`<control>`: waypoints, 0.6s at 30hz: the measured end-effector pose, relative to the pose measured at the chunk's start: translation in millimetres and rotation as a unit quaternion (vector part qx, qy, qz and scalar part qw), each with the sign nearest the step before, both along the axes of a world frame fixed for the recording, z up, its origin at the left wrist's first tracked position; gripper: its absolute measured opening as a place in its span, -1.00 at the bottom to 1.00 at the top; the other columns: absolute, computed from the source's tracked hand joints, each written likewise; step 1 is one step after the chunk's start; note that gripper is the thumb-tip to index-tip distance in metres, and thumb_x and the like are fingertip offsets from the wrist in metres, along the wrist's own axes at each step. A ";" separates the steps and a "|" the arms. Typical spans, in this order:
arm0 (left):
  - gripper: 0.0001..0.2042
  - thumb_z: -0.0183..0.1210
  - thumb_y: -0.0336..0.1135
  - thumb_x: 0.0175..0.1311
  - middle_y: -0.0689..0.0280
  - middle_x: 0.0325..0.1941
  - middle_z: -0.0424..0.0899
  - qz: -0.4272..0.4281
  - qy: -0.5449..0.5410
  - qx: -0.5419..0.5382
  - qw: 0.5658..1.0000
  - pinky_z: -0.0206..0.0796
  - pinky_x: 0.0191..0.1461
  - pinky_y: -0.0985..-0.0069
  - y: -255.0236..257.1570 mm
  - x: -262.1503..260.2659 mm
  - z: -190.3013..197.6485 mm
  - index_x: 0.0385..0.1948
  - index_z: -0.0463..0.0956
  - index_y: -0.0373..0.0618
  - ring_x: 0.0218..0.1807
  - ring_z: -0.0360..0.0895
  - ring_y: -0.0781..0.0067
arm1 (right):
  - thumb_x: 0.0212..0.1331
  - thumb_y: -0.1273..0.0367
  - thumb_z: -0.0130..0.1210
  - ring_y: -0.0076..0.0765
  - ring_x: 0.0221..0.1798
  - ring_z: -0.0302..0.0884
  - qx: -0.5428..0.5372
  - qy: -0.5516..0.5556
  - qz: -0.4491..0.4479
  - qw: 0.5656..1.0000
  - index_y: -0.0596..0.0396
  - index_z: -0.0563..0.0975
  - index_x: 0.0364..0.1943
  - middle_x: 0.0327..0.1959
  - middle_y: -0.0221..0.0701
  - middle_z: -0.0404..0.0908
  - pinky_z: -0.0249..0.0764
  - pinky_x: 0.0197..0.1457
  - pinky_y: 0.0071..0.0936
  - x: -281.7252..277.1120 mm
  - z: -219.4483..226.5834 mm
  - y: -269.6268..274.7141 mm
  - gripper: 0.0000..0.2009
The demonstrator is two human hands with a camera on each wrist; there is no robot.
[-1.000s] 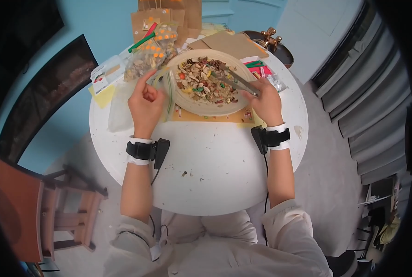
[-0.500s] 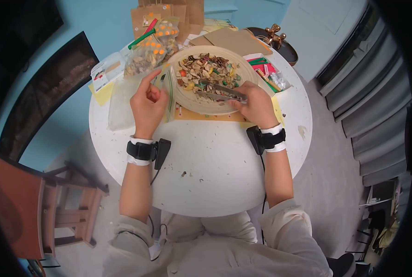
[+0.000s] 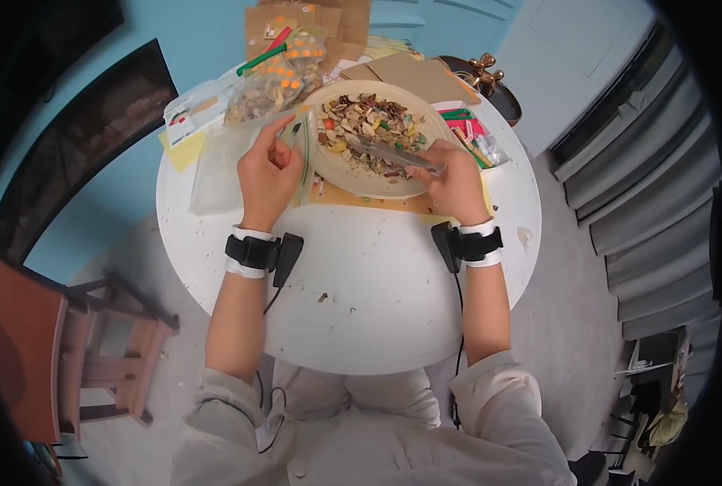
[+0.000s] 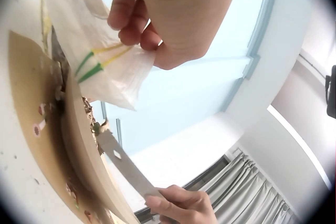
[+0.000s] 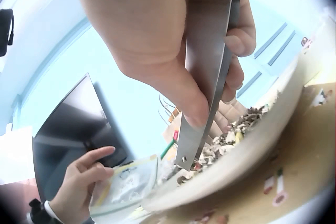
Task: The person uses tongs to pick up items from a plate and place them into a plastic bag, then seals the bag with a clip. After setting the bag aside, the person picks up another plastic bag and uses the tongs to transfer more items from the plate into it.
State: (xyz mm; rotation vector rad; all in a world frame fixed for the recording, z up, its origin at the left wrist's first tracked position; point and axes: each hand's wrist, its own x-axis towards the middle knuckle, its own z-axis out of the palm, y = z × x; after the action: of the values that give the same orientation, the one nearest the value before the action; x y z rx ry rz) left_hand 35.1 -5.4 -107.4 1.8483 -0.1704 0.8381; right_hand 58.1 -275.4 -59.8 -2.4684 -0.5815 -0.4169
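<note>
My left hand [image 3: 268,178] pinches the mouth of a clear zip bag [image 3: 217,174] with green seal lines, its index finger stretched out. The bag's mouth faces the plate. My right hand [image 3: 460,185] grips flat metal tongs [image 5: 202,77], thumb on one arm and fingers on the other. In the head view the tongs slant over a wide beige plate [image 3: 440,121], their tips low at the pile of dried flakes, small cones and coloured bits [image 3: 369,121]. The left wrist view shows a small greenish-brown piece at the tongs' tips [image 4: 101,128].
A filled bag with orange dots [image 3: 268,93] stands behind the zip bag. Brown paper bags [image 3: 336,32] are at the back. Right of the plate lies a tray of coloured clips [image 3: 468,128]. An orange printed sheet [image 3: 361,198] lies under the plate; crumbs dot the white table [image 3: 361,267].
The tongs have moved from the far right of the pile leftward and nearer to me, and their arms have drawn together. My left hand stays at the bag.
</note>
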 end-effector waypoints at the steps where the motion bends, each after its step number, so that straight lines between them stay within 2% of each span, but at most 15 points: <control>1: -0.55 0.19 -0.64 0.13 0.55 -0.57 0.33 -0.002 0.000 -0.014 1.000 0.18 -0.40 0.78 0.2 0.0 -0.1 0.12 0.51 -0.13 -0.52 0.26 0.81 | -0.08 0.36 0.36 -0.05 -0.31 0.56 -0.003 -0.006 0.005 1.000 0.16 0.69 -0.28 -0.39 -0.23 0.55 0.45 -0.24 -0.23 -0.7 7.5 0.9 -0.75; 5: -0.52 0.18 -0.65 0.13 0.54 -0.57 0.37 -0.008 -0.012 -0.055 0.998 0.19 -0.39 0.79 1.0 1.1 3.3 0.16 0.47 -0.14 -0.52 0.28 0.81 | -0.08 0.35 0.36 -0.05 -0.33 0.55 -0.001 -0.080 0.080 0.994 0.23 0.68 -0.29 -0.40 -0.23 0.58 0.43 -0.26 -0.27 -5.5 23.3 23.6 -0.73; 8: -0.49 0.19 -0.65 0.11 0.53 -0.58 0.39 -0.003 -0.025 -0.062 0.998 0.20 -0.42 0.77 1.9 1.6 5.3 0.17 0.47 -0.12 -0.54 0.29 0.79 | -0.08 0.33 0.34 -0.05 -0.24 0.58 -0.057 -0.090 0.119 0.987 0.17 0.69 -0.32 -0.36 -0.23 0.60 0.47 -0.19 -0.21 6.5 4.8 60.2 -0.76; 11: -0.48 0.19 -0.65 0.09 0.52 -0.59 0.40 0.032 -0.054 -0.048 0.997 0.22 -0.43 0.76 5.5 -3.8 6.8 0.17 0.47 -0.09 -0.54 0.31 0.78 | -0.09 0.31 0.34 -0.04 -0.17 0.58 -0.101 -0.076 0.127 0.984 0.12 0.69 -0.34 -0.32 -0.23 0.59 0.49 -0.13 -0.17 7.6 -17.5 102.8 -0.77; 14: -0.47 0.19 -0.65 0.09 0.52 -0.58 0.41 0.069 -0.089 -0.048 0.993 0.24 -0.41 0.76 14.7 -4.9 7.8 0.19 0.47 -0.08 -0.54 0.33 0.78 | -0.09 0.28 0.34 -0.03 -0.17 0.58 -0.120 -0.081 0.085 0.986 0.11 0.68 -0.34 -0.32 -0.23 0.58 0.49 -0.13 -0.18 11.4 -25.8 116.9 -0.76; 18: -0.46 0.20 -0.65 0.10 0.51 -0.58 0.41 0.062 -0.076 -0.038 0.994 0.24 -0.42 0.76 14.5 -5.9 8.0 0.20 0.45 -0.08 -0.54 0.33 0.77 | -0.13 0.27 0.38 -0.04 -0.20 0.59 -0.021 -0.061 0.106 0.992 0.17 0.68 -0.30 -0.34 -0.21 0.60 0.48 -0.15 -0.20 3.2 -3.5 93.6 -0.69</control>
State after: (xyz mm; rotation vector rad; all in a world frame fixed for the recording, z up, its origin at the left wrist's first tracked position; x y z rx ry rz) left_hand 29.3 9.0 -99.5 1.7379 -0.1193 1.0588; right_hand 61.3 -181.8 -63.3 -2.3998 -0.9010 -0.4782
